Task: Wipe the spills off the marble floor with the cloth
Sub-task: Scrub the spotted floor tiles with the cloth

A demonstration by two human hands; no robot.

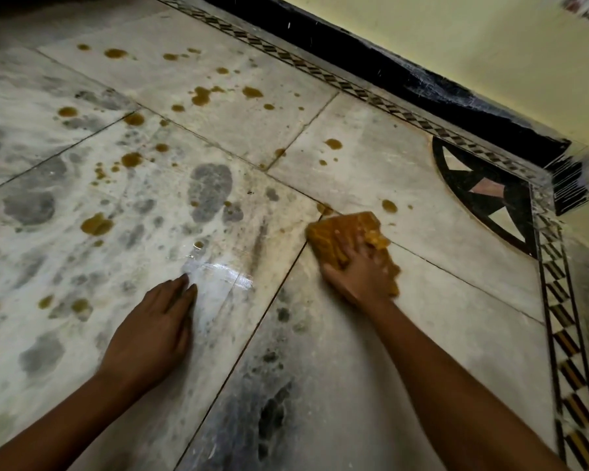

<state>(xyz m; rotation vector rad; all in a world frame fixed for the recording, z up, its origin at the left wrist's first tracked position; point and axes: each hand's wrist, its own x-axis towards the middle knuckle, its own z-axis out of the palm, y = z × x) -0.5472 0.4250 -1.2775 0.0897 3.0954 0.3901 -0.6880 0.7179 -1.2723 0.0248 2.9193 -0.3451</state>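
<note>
Two bare hands are down on the marble floor [347, 375]. The right hand [357, 273], right of centre, presses on an orange-brown cloth [340, 231] with its fingers curled into the bunched folds. Most of the cloth sticks out past the fingertips toward 11 o'clock of the hand, and a blurred edge shows at the hand's 3 o'clock side. The cloth sits where the slab joints meet. The left hand [153, 324], at about 8 o'clock from the cloth and well apart from it, lies flat on the stone with its fingers straight and close together, holding nothing. Brown spills [97, 224] dot the slabs from 9 to 12 o'clock of the cloth; one drop touches the cloth's far edge and another lies near it at 1 o'clock. A dark inlaid corner fan [521, 198] and a chequered border [558, 300] run at 2 to 4 o'clock, below a black skirting [422, 73].
</note>
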